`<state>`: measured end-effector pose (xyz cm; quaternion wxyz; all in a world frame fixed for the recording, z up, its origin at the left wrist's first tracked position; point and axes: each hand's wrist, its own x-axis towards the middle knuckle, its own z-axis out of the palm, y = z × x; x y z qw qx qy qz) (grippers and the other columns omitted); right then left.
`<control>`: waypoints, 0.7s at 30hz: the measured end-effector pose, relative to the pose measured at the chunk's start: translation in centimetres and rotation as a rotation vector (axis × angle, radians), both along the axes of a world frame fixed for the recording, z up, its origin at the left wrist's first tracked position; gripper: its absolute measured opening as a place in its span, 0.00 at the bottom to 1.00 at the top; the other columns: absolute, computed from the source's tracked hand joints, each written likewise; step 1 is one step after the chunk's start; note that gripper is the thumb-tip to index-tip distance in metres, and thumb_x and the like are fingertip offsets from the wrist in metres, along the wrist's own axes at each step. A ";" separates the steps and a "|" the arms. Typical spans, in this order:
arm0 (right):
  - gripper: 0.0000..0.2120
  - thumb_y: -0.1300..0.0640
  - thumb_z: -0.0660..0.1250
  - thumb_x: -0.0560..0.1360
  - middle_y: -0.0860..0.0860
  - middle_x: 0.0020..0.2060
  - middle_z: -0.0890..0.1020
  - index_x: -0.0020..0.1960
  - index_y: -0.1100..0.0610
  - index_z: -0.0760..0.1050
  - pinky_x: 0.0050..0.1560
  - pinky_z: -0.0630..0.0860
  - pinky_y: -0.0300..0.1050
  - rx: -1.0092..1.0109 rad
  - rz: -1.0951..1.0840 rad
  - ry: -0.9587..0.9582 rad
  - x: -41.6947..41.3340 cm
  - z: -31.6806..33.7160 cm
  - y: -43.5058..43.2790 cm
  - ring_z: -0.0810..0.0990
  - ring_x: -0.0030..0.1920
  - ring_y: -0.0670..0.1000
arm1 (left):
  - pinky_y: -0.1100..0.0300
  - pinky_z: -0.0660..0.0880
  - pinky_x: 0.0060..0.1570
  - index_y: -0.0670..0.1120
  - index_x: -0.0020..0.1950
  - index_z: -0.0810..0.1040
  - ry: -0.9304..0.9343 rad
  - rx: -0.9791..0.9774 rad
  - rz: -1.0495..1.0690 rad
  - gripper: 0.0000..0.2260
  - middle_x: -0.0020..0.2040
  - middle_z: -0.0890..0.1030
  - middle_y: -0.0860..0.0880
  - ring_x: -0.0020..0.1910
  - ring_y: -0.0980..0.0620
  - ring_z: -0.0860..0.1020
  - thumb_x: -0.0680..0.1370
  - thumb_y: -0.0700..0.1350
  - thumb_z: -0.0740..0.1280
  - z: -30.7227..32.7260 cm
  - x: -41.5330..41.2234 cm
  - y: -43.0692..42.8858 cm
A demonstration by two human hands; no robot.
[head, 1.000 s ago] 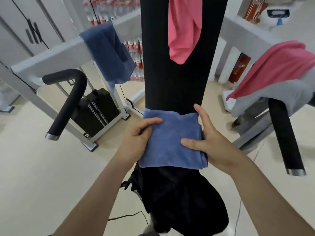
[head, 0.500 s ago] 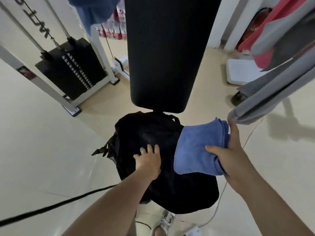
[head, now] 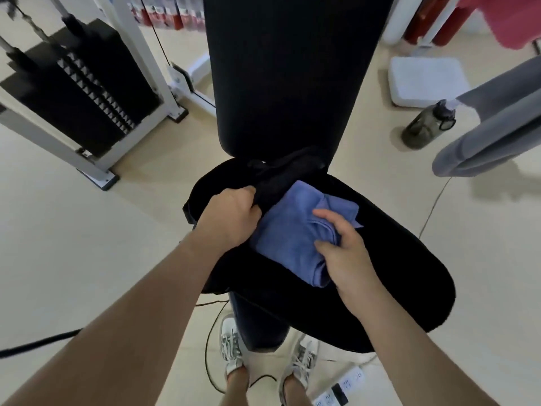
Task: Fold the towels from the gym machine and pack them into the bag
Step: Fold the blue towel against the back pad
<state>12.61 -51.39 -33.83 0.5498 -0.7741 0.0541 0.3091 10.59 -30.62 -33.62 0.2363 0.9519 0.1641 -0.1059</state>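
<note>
Open bag (head: 395, 273) mouth between hands; left hand (head: 231, 218) fists its upper edge, right hand (head: 348, 256), thumb spread, grips towel (head: 287, 230) just beside left.

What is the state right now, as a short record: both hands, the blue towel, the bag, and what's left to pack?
left hand: grips the bag at its opening edge, holding it up
right hand: holds the folded blue towel at its near side
blue towel: far end under the lifted edge, the rest showing
bag: black, below the upright black pad
not yet packed: grey towel draped at right; pink towel at top right
</note>
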 end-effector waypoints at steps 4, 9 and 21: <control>0.27 0.72 0.59 0.73 0.54 0.58 0.79 0.67 0.52 0.73 0.54 0.69 0.38 -0.394 0.087 -0.025 -0.3 -5.1 0.4 0.78 0.60 0.57 | 0.53 0.73 0.38 0.42 0.45 0.73 -0.034 -0.051 0.032 0.07 0.38 0.79 0.44 0.39 0.40 0.77 0.77 0.45 0.61 0.7 -0.6 0.0; 0.30 0.79 0.55 0.70 0.52 0.56 0.81 0.59 0.50 0.76 0.60 0.72 0.36 -0.122 -0.086 -0.141 1.0 -5.6 2.1 0.80 0.57 0.50 | 0.55 0.71 0.36 0.43 0.44 0.71 -0.054 -0.121 0.055 0.06 0.35 0.77 0.47 0.35 0.43 0.76 0.77 0.45 0.61 0.7 -0.7 0.7; 0.32 0.57 0.71 0.70 0.60 0.68 0.68 0.72 0.50 0.66 0.62 0.70 0.59 -1.025 0.538 -0.633 0.7 -9.0 6.1 0.68 0.67 0.63 | 0.52 0.73 0.43 0.44 0.48 0.73 -0.036 -0.283 0.072 0.05 0.41 0.79 0.47 0.40 0.44 0.76 0.78 0.45 0.61 0.0 -0.2 1.6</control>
